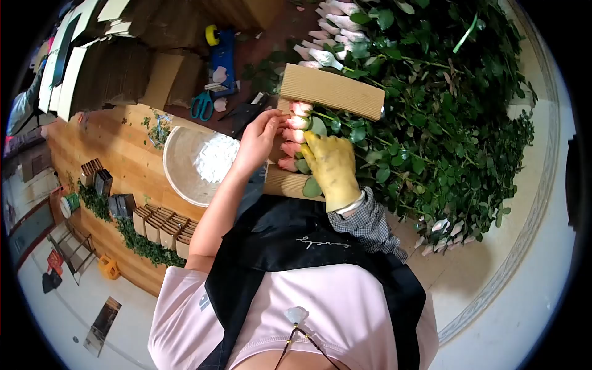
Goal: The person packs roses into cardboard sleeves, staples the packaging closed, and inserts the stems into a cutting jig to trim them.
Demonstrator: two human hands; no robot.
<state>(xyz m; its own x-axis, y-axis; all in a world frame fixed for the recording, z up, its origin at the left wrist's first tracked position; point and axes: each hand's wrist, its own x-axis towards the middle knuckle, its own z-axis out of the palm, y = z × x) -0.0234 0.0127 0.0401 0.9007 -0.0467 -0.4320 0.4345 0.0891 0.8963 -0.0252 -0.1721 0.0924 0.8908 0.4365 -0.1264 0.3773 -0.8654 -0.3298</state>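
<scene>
Several pink roses [291,150] lie side by side in a row on corrugated cardboard [332,90], which has raised flaps at its far and near ends. My bare left hand [264,132] is at the blossom side, its thumb and fingers closed on a rose [297,122] near the far end of the row. My right hand [332,165], in a yellow glove, reaches in from the stem side. Its fingers are curled against the roses just below the blooms, partly hiding the stems. Green leaves [313,187] stick out beside the glove.
A big heap of leafy rose stems [425,123] covers the right side, with blooms in white net sleeves [327,58]. On the left are a round bin [185,185] with white pieces, teal scissors [201,106], a blue tape dispenser [223,58] and stacked cardboard [111,68].
</scene>
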